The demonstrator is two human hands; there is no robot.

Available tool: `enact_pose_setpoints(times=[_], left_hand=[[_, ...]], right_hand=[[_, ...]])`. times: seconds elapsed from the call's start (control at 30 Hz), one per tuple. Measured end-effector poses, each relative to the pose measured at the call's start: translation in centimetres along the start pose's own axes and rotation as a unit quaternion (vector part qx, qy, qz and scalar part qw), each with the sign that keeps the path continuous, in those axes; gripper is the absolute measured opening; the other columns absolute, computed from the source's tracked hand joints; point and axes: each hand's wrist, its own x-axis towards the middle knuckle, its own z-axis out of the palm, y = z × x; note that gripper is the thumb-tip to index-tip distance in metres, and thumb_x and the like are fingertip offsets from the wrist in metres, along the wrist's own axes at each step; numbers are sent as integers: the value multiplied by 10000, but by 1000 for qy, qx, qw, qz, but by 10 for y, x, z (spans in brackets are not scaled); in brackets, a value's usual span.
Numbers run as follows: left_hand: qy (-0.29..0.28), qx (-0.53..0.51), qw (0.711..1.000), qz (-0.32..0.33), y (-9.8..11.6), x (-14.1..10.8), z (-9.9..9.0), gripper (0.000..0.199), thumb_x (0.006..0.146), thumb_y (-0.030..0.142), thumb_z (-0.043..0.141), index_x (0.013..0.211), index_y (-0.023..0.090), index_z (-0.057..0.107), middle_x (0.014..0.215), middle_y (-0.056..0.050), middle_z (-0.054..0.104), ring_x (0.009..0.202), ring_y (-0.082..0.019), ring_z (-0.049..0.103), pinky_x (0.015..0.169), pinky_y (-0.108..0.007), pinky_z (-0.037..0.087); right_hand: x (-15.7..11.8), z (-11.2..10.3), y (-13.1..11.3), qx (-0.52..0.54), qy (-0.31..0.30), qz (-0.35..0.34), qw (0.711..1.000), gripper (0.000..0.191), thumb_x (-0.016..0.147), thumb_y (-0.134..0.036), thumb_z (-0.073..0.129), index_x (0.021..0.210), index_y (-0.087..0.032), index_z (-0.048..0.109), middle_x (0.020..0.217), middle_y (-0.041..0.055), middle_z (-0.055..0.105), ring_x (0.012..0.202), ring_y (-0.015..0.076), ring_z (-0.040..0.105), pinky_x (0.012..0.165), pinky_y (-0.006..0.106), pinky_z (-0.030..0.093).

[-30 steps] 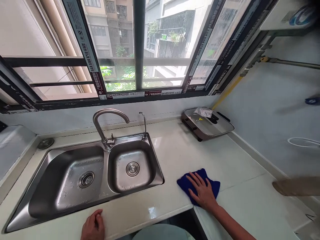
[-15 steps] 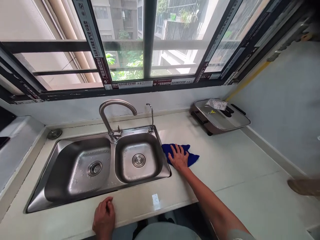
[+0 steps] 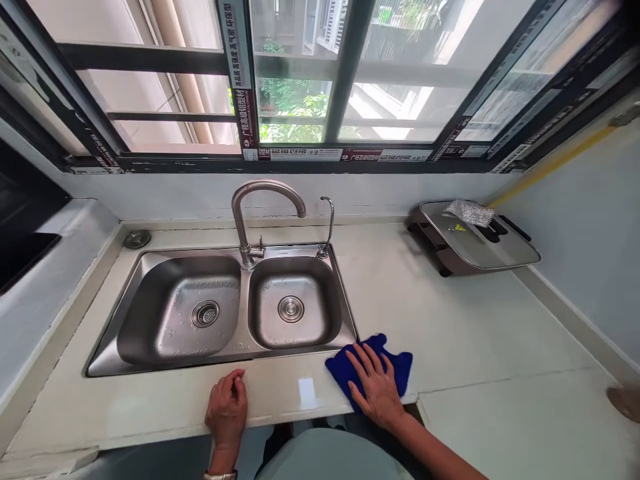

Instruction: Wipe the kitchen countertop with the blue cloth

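A dark blue cloth point(image 3: 400, 365) lies on the white countertop at the front right corner of the double steel sink point(image 3: 245, 333). My right hand point(image 3: 375, 387) rests flat on top of the cloth, fingers spread, pressing it against the counter by the front edge. My left hand point(image 3: 227, 407) is on the counter's front edge, below the sink's divider, with its fingers curled in and nothing visible in them.
A curved faucet point(image 3: 267, 187) and a thin small tap point(image 3: 330, 220) rise behind the sink. At the back right sits a glass-lidded electric pan point(image 3: 470, 247) with a silvery packet on it. A round metal cap point(image 3: 137, 239) lies at the back left. Windows span the wall.
My right hand and the blue cloth have moved toward me, from the sink's right side to its front right corner. My left hand stays curled at the edge. The camera view has shifted.
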Motion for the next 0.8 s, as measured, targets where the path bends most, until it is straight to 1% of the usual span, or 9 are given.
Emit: enact_pose_setpoints(times=[0.1,0.2,0.37,0.47,0.57,0.63,0.67,0.73,0.8], left_hand=[[7,-38,999,-12,2,-2,-2,294,946,319,439,978,228,717,874,-34,755,793,-179,666,714,-295,507],[-3,-119,992,-46,2,-2,-10,295,945,357,451,988,222,710,860,-35,748,759,-161,684,692,-279,537],[4,-206,972,-117,1,-4,-39,312,955,399,456,1070,219,684,835,-21,725,752,-142,699,615,-235,545],[26,-199,974,-105,0,-5,-53,308,956,406,458,1071,227,682,895,-32,735,792,-153,704,721,-274,582],[35,-176,982,-57,-1,-6,-55,325,960,412,438,1073,226,679,1016,-64,745,923,-185,707,868,-344,590],[42,-158,986,-42,-2,-7,-51,348,972,400,403,1112,214,662,1088,-85,736,1006,-199,693,920,-375,581],[44,-148,987,-41,-2,-8,-47,357,979,388,387,1142,205,647,1117,-93,730,1039,-202,685,934,-383,578],[40,-120,991,-35,0,-11,-36,367,985,359,381,1215,189,611,1176,-109,715,1100,-207,666,966,-399,566],[33,-74,997,-2,6,-17,-21,378,981,335,397,1266,179,590,1240,-120,700,1182,-225,635,1026,-434,534]], right_hand=[[18,1,-41,37,-23,-43,998,688,883,-338,509,1542,-244,334,1601,100,346,1450,331,289,1158,568,156],[40,3,-79,93,-64,-108,988,730,878,-362,529,1559,-260,288,1628,101,287,1466,343,259,1171,600,113],[80,3,-145,209,-145,-241,937,718,933,-497,477,1568,-256,241,1653,113,208,1502,349,175,1174,664,101],[104,2,-192,272,-154,-306,899,696,960,-532,427,1563,-241,237,1639,129,244,1514,328,157,1179,684,92],[121,5,-226,321,-129,-344,873,680,940,-522,477,1520,-203,323,1565,140,396,1512,293,190,1208,648,75],[125,10,-228,349,-95,-335,870,639,913,-493,530,1468,-202,404,1500,125,487,1498,268,247,1227,606,98],[125,13,-221,360,-70,-318,874,596,904,-456,546,1438,-213,444,1472,111,522,1483,255,288,1232,588,124],[119,20,-190,364,-5,-267,892,479,889,-338,540,1359,-244,524,1407,77,588,1428,227,395,1222,561,211],[109,26,-143,333,74,-202,918,406,876,-206,478,1265,-245,585,1308,63,656,1329,201,515,1173,527,338]])
